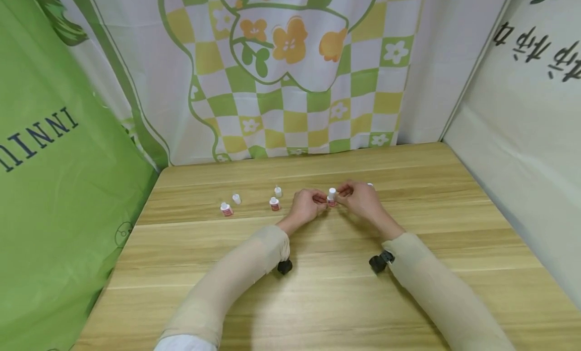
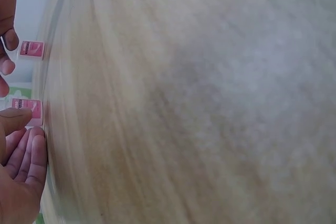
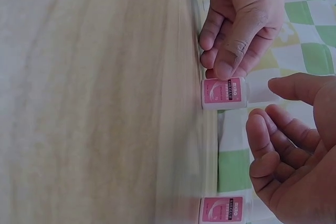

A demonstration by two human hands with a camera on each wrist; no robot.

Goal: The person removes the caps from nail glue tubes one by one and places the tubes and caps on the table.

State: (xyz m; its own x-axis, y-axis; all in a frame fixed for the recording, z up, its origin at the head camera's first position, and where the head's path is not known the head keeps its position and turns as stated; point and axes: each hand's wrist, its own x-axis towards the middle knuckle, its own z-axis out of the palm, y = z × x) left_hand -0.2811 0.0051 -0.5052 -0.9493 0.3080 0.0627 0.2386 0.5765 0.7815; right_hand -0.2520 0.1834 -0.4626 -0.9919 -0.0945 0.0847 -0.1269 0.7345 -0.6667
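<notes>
A small nail glue bottle with a pink label and white cap stands upright between the hands. My left hand holds it low down, with the thumb against its side in the right wrist view. My right hand is at the cap; its thumb and bent fingers stand apart around the cap's end. A second pink-labelled bottle stands beyond the right hand, mostly hidden by it in the head view.
Left of the hands, two uncapped bottles stand on the wooden table. Near them are two white caps, one showing a thin upright tip. A checkered curtain hangs behind the table's far edge.
</notes>
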